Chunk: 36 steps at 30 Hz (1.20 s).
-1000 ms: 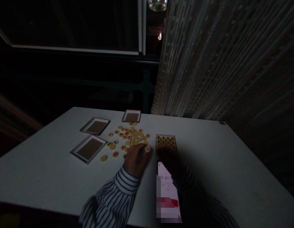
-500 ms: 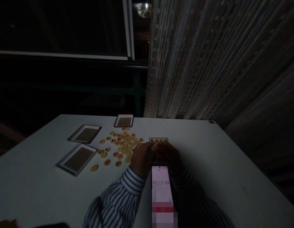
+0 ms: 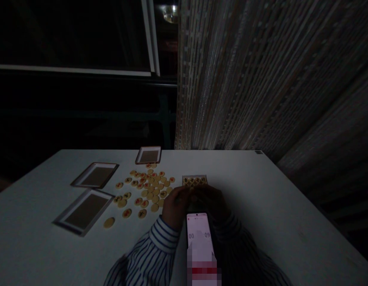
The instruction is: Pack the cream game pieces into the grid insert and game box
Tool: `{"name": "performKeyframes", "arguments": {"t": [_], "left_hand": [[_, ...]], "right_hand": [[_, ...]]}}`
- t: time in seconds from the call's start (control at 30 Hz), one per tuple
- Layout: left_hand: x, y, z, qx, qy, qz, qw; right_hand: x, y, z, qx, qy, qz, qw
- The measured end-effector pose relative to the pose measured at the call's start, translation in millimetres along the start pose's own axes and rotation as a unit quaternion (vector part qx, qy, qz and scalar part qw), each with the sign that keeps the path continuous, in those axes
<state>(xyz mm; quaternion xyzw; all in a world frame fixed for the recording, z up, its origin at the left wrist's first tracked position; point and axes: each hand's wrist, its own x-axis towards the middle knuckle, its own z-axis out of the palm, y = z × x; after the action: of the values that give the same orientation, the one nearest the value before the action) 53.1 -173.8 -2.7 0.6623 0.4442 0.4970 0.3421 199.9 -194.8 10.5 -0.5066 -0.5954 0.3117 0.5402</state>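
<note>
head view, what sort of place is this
Perhaps a dimly lit café or lounge corner, though it could be a home: a string curtain hangs beyond a plain white table, and round game pieces lie spread on it.

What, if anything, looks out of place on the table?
One blank disc lies apart from the loosely scattered pieces, near the closest shallow tray. No damage shows, though the light is dim.
</note>
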Motion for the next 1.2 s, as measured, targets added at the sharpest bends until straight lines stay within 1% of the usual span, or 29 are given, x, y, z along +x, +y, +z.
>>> {"name": "performKeyframes", "arguments": {"t": [0.07,0.17,0.27,0.33,0.43,0.53,0.67,0.73,0.8,0.83,0.93,1.0,1.03,1.07,1.1,1.17,1.2], "left_hand": [[1,0,-0.8,-0.04,-0.005,-0.041,0.998],[3,6,-3.5,-0.07,-0.013,-0.089,0.993],[4,12,-5.9,-0.093,-0.014,-0.139,0.986],[5,13,-6.8,-0.105,-0.008,-0.148,0.983],[5,11,-7.1,-0.092,-0.01,-0.151,0.984],[4,6,-7.0,-0.084,-0.02,-0.158,0.984],[5,4,-6.9,-0.09,-0.021,-0.156,0.983],[5,4,-6.8,-0.095,-0.019,-0.157,0.983],[5,5,-6.6,-0.099,0.006,-0.155,0.983],[5,5,-6.7,-0.098,0.023,-0.154,0.983],[6,3,-7.7,-0.092,0.056,-0.152,0.982],[6,-1,-8.6,-0.084,0.058,-0.148,0.984],[6,-4,-9.0,-0.078,0.056,-0.145,0.985],[6,-7,-9.2,-0.069,0.058,-0.144,0.986],[6,-11,-9.1,-0.06,0.056,-0.142,0.987],[6,-17,-8.5,-0.039,0.055,-0.136,0.988],[6,-20,-8.0,-0.032,0.054,-0.133,0.989]], "right_hand": [[-1,1,2,-0.012,-0.012,-0.006,1.0],[-3,5,6,-0.017,-0.017,-0.022,0.999],[-3,11,9,-0.061,-0.013,-0.072,0.995],[-3,12,9,-0.116,-0.012,-0.118,0.986],[-2,13,10,-0.19,-0.011,-0.176,0.966],[-1,11,9,-0.22,-0.006,-0.208,0.953],[3,6,4,-0.241,-0.021,-0.232,0.942],[6,1,0,-0.273,-0.045,-0.23,0.933],[9,-3,-5,-0.309,-0.085,-0.222,0.921],[11,-5,-8,-0.325,-0.096,-0.215,0.916],[17,-6,-19,-0.38,-0.104,-0.181,0.901],[21,-6,-28,-0.411,-0.112,-0.167,0.889],[23,-5,-33,-0.42,-0.129,-0.167,0.883],[25,-5,-38,-0.426,-0.129,-0.163,0.881],[27,-5,-43,-0.423,-0.146,-0.161,0.879],[32,-6,-52,-0.429,-0.146,-0.135,0.881],[34,-7,-55,-0.433,-0.167,-0.121,0.877]]}}
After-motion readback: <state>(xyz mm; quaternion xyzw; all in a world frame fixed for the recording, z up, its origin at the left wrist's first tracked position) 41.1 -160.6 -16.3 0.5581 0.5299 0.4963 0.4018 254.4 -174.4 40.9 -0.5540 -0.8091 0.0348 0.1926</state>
